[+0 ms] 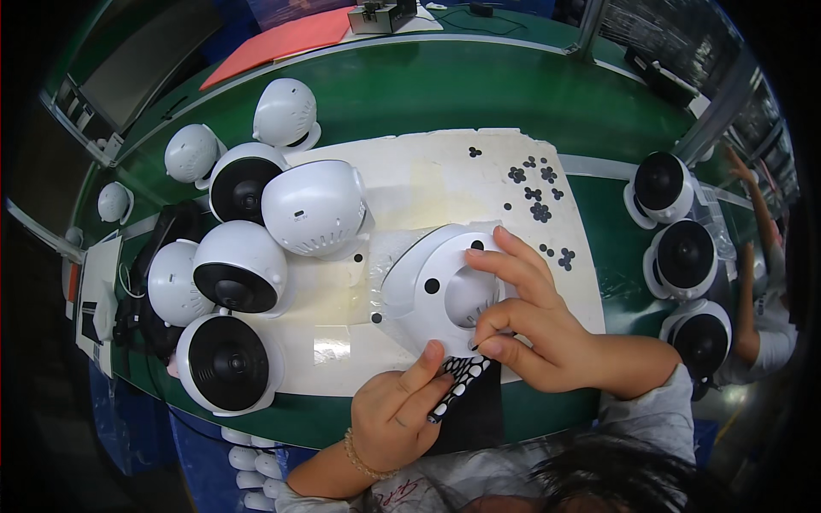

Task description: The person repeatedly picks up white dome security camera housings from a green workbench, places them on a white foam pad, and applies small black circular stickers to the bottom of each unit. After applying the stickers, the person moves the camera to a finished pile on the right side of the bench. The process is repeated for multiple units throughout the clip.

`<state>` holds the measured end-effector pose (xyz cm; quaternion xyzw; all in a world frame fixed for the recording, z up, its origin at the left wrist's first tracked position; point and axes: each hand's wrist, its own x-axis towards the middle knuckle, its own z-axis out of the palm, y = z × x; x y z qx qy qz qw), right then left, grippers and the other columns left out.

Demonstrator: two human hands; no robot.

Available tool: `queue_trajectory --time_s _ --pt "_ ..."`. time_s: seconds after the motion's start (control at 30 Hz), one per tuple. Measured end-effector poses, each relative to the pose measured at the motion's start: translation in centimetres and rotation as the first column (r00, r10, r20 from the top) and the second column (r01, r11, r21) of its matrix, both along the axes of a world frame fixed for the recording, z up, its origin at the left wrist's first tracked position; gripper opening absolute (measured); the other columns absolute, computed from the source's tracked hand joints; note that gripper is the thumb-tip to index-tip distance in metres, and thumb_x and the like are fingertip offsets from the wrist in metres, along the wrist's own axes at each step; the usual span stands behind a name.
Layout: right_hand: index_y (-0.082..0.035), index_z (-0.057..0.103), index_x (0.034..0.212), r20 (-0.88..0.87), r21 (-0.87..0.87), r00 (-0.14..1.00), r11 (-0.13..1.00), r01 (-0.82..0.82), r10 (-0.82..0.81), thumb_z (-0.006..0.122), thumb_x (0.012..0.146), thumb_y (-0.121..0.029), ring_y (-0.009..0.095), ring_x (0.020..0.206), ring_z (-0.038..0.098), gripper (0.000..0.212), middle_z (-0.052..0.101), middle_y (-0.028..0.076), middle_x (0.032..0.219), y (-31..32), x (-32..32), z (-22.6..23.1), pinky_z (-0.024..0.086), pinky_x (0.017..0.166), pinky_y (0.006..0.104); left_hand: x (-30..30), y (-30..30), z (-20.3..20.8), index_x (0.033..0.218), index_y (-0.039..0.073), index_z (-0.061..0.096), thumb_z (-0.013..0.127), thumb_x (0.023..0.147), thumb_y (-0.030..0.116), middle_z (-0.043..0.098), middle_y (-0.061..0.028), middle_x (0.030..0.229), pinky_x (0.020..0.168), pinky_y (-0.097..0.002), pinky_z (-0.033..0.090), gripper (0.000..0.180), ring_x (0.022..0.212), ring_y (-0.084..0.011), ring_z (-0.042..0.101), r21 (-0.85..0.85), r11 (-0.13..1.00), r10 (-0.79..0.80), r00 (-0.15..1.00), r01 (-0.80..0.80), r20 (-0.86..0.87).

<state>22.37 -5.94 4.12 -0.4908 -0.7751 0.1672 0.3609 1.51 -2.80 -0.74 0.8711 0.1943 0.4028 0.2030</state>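
A white dome-shaped camera (416,309) lies tipped on clear film in front of me, its round base with a central opening turned up. Two black round pads (432,285) sit on that base. My right hand (543,333) pinches a small black pad at the base's near rim, its other fingers resting over the far right side. Just below, my left hand (398,412) grips a dark strip sheet (462,386) patterned with pale round spots. Its index finger is stretched up to the camera's near edge. My fingertips partly hide the pinched pad.
More white cameras with black fronts (229,363) crowd the left of the pale board (410,171); three others (684,256) line the right. Loose black pads (539,212) lie scattered at the board's far right. Another person's arm (747,299) shows at far right.
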Motion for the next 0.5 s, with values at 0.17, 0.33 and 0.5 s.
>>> queue_trajectory --time_s 0.17,0.33,0.5 --pt "-0.010 0.057 0.079 0.019 0.029 1.000 0.999 0.013 -0.014 0.058 0.079 -0.016 0.038 0.127 0.021 0.006 0.036 0.014 0.132 0.0 -0.4 0.3 0.016 0.099 0.0481 0.0 0.2 -0.5 0.088 0.000 0.061 0.057 0.050 -0.002 0.052 -0.0188 0.118 0.052 -0.0268 0.044 0.038 0.057 -0.0186 0.055 0.027 1.000 0.002 0.998 -0.004 0.069" --pt "-0.017 0.064 0.088 0.391 0.469 0.898 0.883 -0.005 -0.203 0.061 0.077 -0.031 0.030 0.120 0.035 0.017 0.049 0.006 0.123 -0.9 0.1 -0.4 0.014 0.099 0.0467 -0.4 0.3 -0.5 0.087 0.000 0.061 0.057 0.049 -0.001 0.053 -0.0186 0.118 0.052 -0.0273 0.044 0.038 0.056 -0.0190 0.055 0.021 1.000 0.009 0.998 -0.011 0.063" --pt "-0.021 0.066 0.088 0.147 0.480 0.955 0.863 0.158 -0.256 0.062 0.073 -0.037 0.024 0.116 0.041 0.023 0.053 -0.001 0.120 -1.5 -0.6 -0.8 0.015 0.098 0.0454 -0.1 0.4 -0.2 0.085 0.000 0.061 0.057 0.049 -0.001 0.052 -0.0185 0.119 0.052 -0.0274 0.044 0.036 0.056 -0.0193 0.056 0.024 1.000 0.017 0.999 -0.018 0.047"
